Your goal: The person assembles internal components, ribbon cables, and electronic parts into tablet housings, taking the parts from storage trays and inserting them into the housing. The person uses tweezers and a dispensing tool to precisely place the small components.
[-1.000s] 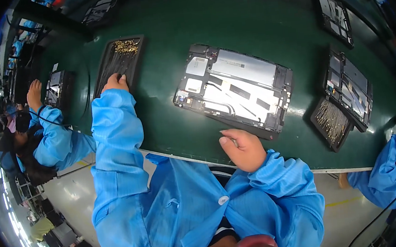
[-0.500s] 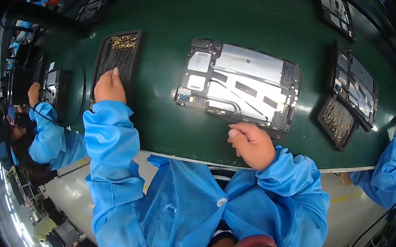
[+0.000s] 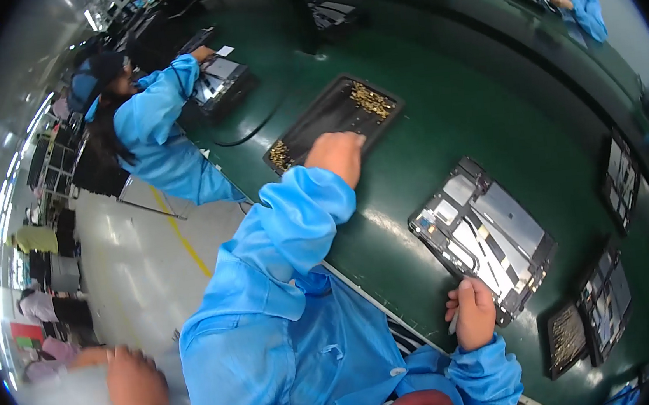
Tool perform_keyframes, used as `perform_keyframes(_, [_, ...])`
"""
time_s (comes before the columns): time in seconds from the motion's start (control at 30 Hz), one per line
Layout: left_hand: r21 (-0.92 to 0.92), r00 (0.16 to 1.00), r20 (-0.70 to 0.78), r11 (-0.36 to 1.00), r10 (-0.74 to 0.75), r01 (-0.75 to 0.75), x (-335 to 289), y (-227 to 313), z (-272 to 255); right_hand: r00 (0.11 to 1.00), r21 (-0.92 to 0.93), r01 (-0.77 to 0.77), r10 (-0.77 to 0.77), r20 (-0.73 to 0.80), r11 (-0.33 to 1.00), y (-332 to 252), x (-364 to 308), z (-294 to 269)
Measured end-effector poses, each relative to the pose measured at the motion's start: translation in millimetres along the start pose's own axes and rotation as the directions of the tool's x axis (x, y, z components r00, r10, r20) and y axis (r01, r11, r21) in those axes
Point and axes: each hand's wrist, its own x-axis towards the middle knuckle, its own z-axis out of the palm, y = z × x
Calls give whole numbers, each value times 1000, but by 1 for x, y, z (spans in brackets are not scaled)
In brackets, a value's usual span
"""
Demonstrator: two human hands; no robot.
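Observation:
My left hand [image 3: 338,158], fingers drawn together, hovers over the near edge of a black tray [image 3: 317,125]. Small gold-coloured pieces [image 3: 371,100] are heaped at the tray's right end, and a smaller pile [image 3: 279,157] lies at its left end. Anything pinched in those fingers is hidden. My right hand [image 3: 474,314] is curled beside the near edge of an opened tablet-like device [image 3: 492,237]. The device lies flat, its inner silver plates, black frame and cables exposed. Something pale and thin shows by the right fingers, too small to name.
On the right stand another opened device [image 3: 607,300], a dark tray of thin pieces [image 3: 566,338] and a further device [image 3: 622,178]. A co-worker [image 3: 153,125] handles a device [image 3: 217,80] at the left. Another person's arm [image 3: 136,392] shows at lower left.
The view has swung left, so the bench appears shifted and tilted. My left hand is now nearer the tray's near edge. My right hand has come closer to the device's edge.

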Motion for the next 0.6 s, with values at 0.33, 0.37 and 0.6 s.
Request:
perform_keyframes(0.33, [-236, 918, -89, 887, 387, -397, -45, 44, -20, 995, 32, -97, 97, 12, 995, -19, 6, 7])
perform_keyframes(0.37, [-289, 887, -35, 845, 460, -449, -49, 47, -21, 999, 67, -45, 45, 8, 997, -26, 4, 8])
perform_keyframes(0.6, [-474, 769, 59, 695, 637, -540, -67, 70, -25, 982, -104, -47, 65, 180, 993, -37, 2, -4])
